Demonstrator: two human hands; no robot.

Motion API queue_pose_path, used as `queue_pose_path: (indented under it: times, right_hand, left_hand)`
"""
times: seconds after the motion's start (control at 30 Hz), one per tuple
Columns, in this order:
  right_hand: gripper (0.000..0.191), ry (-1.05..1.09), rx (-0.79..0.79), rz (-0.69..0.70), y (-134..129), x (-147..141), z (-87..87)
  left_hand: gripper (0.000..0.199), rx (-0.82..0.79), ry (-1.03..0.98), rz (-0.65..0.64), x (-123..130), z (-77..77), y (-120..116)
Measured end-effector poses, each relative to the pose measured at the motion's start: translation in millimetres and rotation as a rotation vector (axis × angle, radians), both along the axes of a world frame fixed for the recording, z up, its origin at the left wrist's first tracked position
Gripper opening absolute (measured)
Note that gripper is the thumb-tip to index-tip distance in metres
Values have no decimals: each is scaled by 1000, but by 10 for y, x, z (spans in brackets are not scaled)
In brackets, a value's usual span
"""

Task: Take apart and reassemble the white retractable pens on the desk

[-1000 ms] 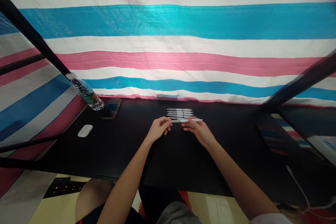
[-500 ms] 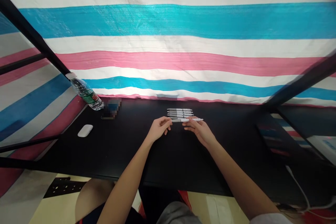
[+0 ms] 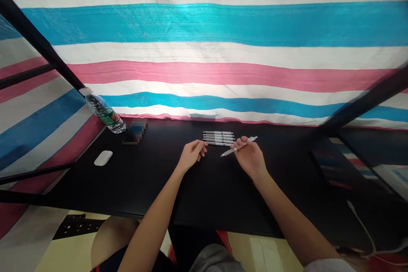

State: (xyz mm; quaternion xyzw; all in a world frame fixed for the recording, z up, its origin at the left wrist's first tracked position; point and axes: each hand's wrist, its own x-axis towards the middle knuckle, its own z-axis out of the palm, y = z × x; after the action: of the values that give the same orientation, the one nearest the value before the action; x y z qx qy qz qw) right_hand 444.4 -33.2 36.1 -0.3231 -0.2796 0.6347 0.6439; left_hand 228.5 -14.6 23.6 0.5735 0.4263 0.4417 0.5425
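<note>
My right hand is closed around a white pen. That pen slants, with its tip low to the left and its other end up past my fingers on the right. Several similar white and grey pens lie side by side in a neat row on the black table, just beyond my hands. Beside the left end of the nearest pens rests my left hand. Its fingers are loosely bent and a little apart, with nothing visible in them; whether a fingertip touches the nearest pen I cannot tell.
On the black table, a water bottle leans at the back left, next to a blurred dark object. A white rounded case lies nearer me. At the right are a dark glossy panel and a white cable.
My right hand has moved slightly right and turned, tilting its pen away from level. My left hand no longer touches that pen's end. The row of pens lies as before.
</note>
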Motion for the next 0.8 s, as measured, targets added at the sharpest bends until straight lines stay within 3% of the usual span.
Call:
queue_pose_path:
  times: [0.17, 0.33, 0.57, 0.8]
  right_hand:
    - [43, 78, 30, -50, -47, 76, 101]
    - [43, -7, 55, -51, -57, 120, 129]
    - [39, 29, 58, -62, -49, 114, 132]
    - [38, 17, 27, 7, -98, -38, 125]
  left_hand:
    - [43, -7, 5, 18, -13, -9, 9]
    - [40, 1, 24, 7, -6, -26, 3]
    - [39, 18, 73, 12, -11, -59, 6]
    - [33, 391, 433, -111, 67, 11, -138]
